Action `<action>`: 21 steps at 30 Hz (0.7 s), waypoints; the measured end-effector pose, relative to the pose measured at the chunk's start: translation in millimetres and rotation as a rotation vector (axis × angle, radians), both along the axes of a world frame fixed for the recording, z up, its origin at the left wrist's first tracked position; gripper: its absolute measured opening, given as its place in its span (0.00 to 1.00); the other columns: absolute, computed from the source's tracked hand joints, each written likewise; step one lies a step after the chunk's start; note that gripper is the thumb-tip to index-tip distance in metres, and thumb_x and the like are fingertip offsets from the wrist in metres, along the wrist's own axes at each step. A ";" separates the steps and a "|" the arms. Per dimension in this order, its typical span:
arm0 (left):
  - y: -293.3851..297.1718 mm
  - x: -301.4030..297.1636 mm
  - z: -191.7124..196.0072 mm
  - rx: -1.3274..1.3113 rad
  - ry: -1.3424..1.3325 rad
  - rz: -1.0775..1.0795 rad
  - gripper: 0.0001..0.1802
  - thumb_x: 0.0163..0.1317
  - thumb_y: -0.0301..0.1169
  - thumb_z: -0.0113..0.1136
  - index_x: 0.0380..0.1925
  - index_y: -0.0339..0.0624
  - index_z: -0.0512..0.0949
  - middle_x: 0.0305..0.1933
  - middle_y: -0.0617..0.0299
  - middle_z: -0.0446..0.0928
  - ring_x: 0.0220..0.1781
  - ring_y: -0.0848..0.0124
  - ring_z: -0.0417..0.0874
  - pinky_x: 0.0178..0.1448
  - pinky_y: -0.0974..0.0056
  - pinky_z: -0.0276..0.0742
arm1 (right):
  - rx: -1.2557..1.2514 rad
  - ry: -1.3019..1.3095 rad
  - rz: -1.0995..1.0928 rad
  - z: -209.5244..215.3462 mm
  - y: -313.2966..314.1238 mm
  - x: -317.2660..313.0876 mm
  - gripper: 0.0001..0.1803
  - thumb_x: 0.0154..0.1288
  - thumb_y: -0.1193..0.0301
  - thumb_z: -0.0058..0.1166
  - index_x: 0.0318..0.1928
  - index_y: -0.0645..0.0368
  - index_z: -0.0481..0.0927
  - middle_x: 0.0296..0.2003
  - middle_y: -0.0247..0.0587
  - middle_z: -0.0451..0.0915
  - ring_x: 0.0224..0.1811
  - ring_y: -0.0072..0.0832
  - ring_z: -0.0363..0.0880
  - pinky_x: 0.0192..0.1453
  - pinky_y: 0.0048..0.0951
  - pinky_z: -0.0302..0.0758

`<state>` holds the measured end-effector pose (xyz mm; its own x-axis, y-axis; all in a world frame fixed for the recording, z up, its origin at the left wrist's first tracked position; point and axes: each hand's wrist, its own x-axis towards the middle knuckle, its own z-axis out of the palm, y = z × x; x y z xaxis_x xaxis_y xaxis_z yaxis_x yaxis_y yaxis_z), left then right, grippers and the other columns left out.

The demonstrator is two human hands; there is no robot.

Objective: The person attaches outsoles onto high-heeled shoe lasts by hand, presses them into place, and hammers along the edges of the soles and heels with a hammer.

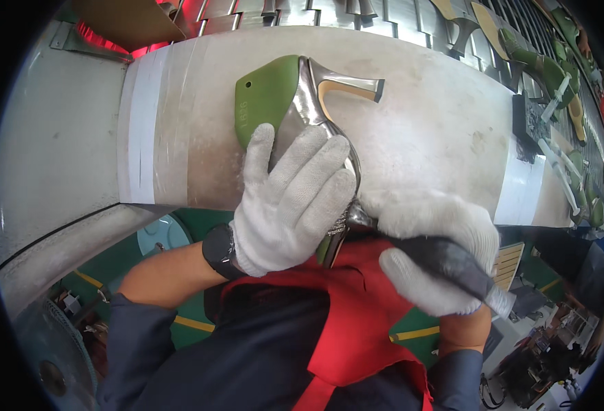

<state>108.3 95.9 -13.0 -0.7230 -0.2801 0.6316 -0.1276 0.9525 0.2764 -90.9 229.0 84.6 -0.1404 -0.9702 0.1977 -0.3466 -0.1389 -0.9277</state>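
Note:
A metallic silver high-heeled shoe (306, 101) lies on its side on the pale work surface (432, 130), with a green shoe last (267, 96) inside it. Its heel points up and to the right. My left hand (291, 198), in a white knit glove, grips the shoe's side, thumb by the last and fingers across the upper. A decorated strap shows beside the fingertips, near the toe end. My right hand (439, 240), gloved too and blurred, is closed around a dark tapered tool (446, 264) with a light grey end. The tool's other end is hidden near the shoe's toe.
Beyond the surface runs a slatted metal conveyor (411, 34) with several shoe parts and green lasts (538, 65). A black block (526, 120) sits at the right edge. A grey metal wall (62, 130) stands left. A blue stool (163, 233) and a fan (52, 363) are below left.

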 end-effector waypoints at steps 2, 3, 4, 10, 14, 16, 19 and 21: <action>-1.0 -1.3 -1.2 -0.022 0.019 -0.021 0.31 0.63 0.27 0.68 0.67 0.42 0.73 0.71 0.46 0.80 0.73 0.46 0.81 0.85 0.25 0.53 | -0.002 0.032 0.002 1.0 2.6 5.2 0.17 0.57 0.80 0.74 0.48 0.60 0.86 0.43 0.48 0.91 0.46 0.43 0.95 0.52 0.36 0.90; -0.1 -1.1 -0.8 -0.017 0.018 -0.019 0.31 0.63 0.27 0.68 0.67 0.42 0.73 0.71 0.46 0.80 0.73 0.46 0.81 0.85 0.25 0.53 | 0.010 0.045 0.010 0.5 5.0 8.1 0.17 0.56 0.80 0.74 0.47 0.60 0.87 0.43 0.47 0.91 0.47 0.45 0.94 0.52 0.37 0.90; 1.1 -0.5 -0.1 -0.010 0.013 -0.017 0.31 0.63 0.27 0.68 0.67 0.42 0.73 0.71 0.46 0.80 0.74 0.46 0.80 0.85 0.25 0.54 | 0.020 0.057 0.017 -0.1 7.0 11.2 0.18 0.55 0.79 0.75 0.47 0.59 0.87 0.44 0.47 0.91 0.48 0.46 0.94 0.53 0.39 0.90; -1.8 -1.9 -3.3 -0.035 0.009 -0.032 0.31 0.64 0.27 0.67 0.68 0.40 0.73 0.71 0.44 0.79 0.76 0.45 0.79 0.84 0.25 0.54 | -0.039 0.043 -0.110 -8.2 15.7 33.9 0.17 0.54 0.80 0.75 0.46 0.60 0.86 0.44 0.49 0.91 0.50 0.47 0.94 0.55 0.40 0.90; 1.2 1.3 -2.4 -0.010 0.015 -0.030 0.33 0.64 0.25 0.67 0.70 0.39 0.71 0.72 0.42 0.77 0.77 0.43 0.77 0.85 0.25 0.53 | -0.050 -0.154 -0.089 -19.8 33.7 51.8 0.17 0.59 0.83 0.73 0.49 0.64 0.85 0.47 0.54 0.90 0.53 0.46 0.93 0.60 0.42 0.89; 0.0 3.4 -0.7 -0.016 0.012 -0.027 0.33 0.64 0.25 0.67 0.70 0.39 0.71 0.73 0.41 0.77 0.77 0.43 0.78 0.85 0.25 0.53 | 0.034 -0.295 -0.117 -14.6 44.5 57.2 0.17 0.61 0.84 0.71 0.51 0.65 0.84 0.49 0.56 0.90 0.56 0.45 0.92 0.63 0.42 0.87; -1.1 1.2 -6.0 -0.018 0.041 -0.028 0.34 0.63 0.25 0.67 0.70 0.39 0.71 0.72 0.40 0.77 0.76 0.42 0.78 0.85 0.25 0.52 | 0.111 -0.568 -0.122 -18.0 54.6 48.2 0.20 0.66 0.85 0.68 0.58 0.69 0.81 0.57 0.64 0.87 0.62 0.47 0.89 0.72 0.46 0.81; -0.3 1.2 -6.4 -0.012 0.060 -0.021 0.34 0.63 0.25 0.68 0.70 0.39 0.71 0.71 0.40 0.77 0.75 0.42 0.79 0.85 0.25 0.51 | -0.025 -0.282 -0.394 -8.8 56.9 53.1 0.23 0.65 0.72 0.67 0.57 0.72 0.78 0.56 0.69 0.86 0.57 0.50 0.89 0.69 0.50 0.82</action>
<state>109.4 95.6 -19.4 -0.6895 -0.2573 0.6771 -0.0914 0.9582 0.2710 -37.7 285.8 75.8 -0.5479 -0.8277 0.1214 -0.1127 -0.0708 -0.9911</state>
